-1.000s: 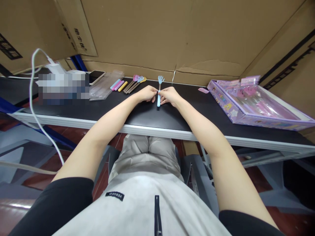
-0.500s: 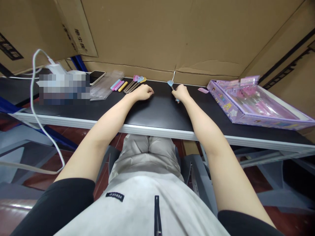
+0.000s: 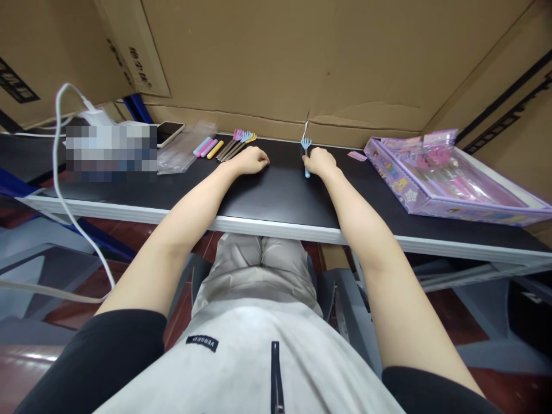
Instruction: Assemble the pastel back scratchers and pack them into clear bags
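Observation:
My right hand grips a small blue back scratcher with a claw-shaped head and a metal shaft. The claw points away from me, and the blue handle end shows below my fingers. My left hand rests on the black tabletop with its fingers curled in, and nothing shows in it. Just beyond it lie several back scratchers with pink, blue and yellow claws, side by side. To their left are blue, pink and yellow handle-like sticks.
A purple box with pink items in clear plastic stands on the right. A pink scrap lies beside it. On the left are clear plastic bags, a phone and a white cable. Cardboard walls enclose the back.
My right hand has turned the blue back scratcher from a slant to nearly straight away from me. My left hand has stayed where it was.

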A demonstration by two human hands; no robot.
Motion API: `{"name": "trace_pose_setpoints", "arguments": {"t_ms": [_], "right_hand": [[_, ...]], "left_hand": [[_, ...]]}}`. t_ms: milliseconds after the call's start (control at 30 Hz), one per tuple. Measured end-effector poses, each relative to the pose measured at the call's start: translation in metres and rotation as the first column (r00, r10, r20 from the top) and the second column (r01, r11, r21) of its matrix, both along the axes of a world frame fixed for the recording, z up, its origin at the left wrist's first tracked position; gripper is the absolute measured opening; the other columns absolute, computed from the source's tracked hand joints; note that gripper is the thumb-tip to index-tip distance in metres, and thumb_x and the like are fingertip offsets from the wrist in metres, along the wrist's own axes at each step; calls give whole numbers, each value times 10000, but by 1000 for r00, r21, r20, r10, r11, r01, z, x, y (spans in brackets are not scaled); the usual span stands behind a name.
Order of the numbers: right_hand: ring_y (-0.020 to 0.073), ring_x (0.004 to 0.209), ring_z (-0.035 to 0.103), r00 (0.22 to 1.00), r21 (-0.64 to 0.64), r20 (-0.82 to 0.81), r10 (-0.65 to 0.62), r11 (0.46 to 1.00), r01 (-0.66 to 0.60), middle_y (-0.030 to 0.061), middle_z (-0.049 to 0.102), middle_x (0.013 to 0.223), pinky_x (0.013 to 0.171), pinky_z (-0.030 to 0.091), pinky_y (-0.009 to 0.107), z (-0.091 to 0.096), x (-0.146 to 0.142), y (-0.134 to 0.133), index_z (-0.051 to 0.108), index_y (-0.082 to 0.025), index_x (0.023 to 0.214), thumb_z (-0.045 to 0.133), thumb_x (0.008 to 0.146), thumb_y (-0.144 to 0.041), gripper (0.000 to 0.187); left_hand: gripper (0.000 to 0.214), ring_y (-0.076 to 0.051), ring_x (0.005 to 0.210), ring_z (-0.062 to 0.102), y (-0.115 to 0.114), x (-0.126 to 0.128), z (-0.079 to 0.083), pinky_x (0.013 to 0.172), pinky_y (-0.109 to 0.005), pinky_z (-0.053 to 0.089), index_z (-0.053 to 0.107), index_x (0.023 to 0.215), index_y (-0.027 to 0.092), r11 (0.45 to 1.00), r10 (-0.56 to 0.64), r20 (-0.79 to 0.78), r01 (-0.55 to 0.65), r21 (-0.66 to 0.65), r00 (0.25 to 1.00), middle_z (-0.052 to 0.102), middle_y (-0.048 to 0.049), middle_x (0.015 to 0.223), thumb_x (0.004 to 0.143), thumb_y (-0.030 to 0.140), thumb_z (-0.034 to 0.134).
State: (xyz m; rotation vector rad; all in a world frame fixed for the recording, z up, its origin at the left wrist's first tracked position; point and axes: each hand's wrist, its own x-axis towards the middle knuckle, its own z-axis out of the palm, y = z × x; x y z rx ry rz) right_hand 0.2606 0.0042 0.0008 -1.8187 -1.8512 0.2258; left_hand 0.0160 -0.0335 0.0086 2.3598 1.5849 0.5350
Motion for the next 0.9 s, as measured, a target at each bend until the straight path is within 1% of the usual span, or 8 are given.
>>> {"name": "trace_pose_setpoints", "arguments": {"t_ms": [100, 200, 400, 533, 667, 733, 833, 900], "right_hand": [[435, 1529, 629, 982, -77, 187, 8, 997, 7, 302, 684, 1549, 1300, 480, 584, 8, -7, -14, 763, -49, 1390, 688, 1114, -298, 379], [422, 1567, 600, 953, -175, 303, 30, 984, 25, 321, 624, 1630, 1294, 482, 545, 15, -15, -27, 657, -11, 1573, 546, 1187, -374, 541], [425, 1586, 588, 939, -240, 340, 58, 970, 27, 322, 599, 1662, 1291, 479, 531, 23, -21, -38, 605, -7, 1636, 422, 1220, -415, 611], [424, 1584, 595, 937, -245, 346, 51, 969, 38, 320, 594, 1669, 1285, 487, 543, 26, -23, -42, 597, -21, 1649, 411, 1219, -416, 613], [425, 1586, 594, 937, -253, 346, 57, 967, 35, 318, 593, 1671, 1286, 492, 543, 27, -23, -43, 605, -21, 1643, 412, 1216, -417, 614], [423, 1591, 588, 936, -255, 347, 61, 966, 32, 317, 590, 1674, 1288, 490, 546, 27, -23, -44, 601, -19, 1646, 410, 1217, -420, 618], [418, 1607, 570, 936, -259, 348, 60, 965, 34, 307, 580, 1689, 1303, 474, 549, 27, -22, -44, 582, -24, 1666, 413, 1218, -423, 623], [422, 1611, 562, 935, -256, 350, 62, 966, 32, 307, 571, 1697, 1306, 468, 554, 27, -22, -44, 576, -22, 1670, 419, 1215, -417, 623]], "left_hand": [[367, -278, 1097, 823, -2, -1, 2, 1152, -329, 576, 905, 1199, 137, 1000, -12, 10, 12, -3, 1000, 862, -84, 902, 952, 186, 639], [385, -281, 1127, 816, -1, -2, 0, 1170, -350, 572, 905, 1207, 145, 1000, -24, 10, 24, 0, 1000, 869, -83, 923, 931, 207, 644], [357, -289, 1233, 791, 3, 0, -5, 1190, -361, 551, 909, 1171, 178, 997, -47, 62, 43, 59, 997, 886, -96, 1148, 907, 212, 672], [380, -299, 1311, 767, -2, -12, 18, 1192, -374, 544, 885, 1261, 138, 976, 141, 71, -150, 158, 988, 863, -139, 1311, 959, 180, 657], [421, -355, 1432, 708, -10, -54, 56, 1256, -501, 502, 796, 1396, 18, 864, 478, 37, -478, 160, 877, 773, -251, 1494, 1048, 155, 603], [466, -416, 1559, 603, -13, -83, 68, 1362, -620, 346, 750, 1416, -32, 783, 620, -55, -614, 97, 782, 675, -301, 1611, 1012, 199, 713], [824, -430, 1722, 375, -12, -132, 68, 1424, -629, 180, 579, 1566, -60, 673, 731, -173, -740, 16, 661, 486, -286, 1789, 942, 396, 866], [991, -461, 1748, 310, -5, -165, 59, 1438, -645, -23, 648, 1474, 1, 644, 742, -217, -765, -34, 634, 433, -269, 1826, 776, 619, 984]]}}
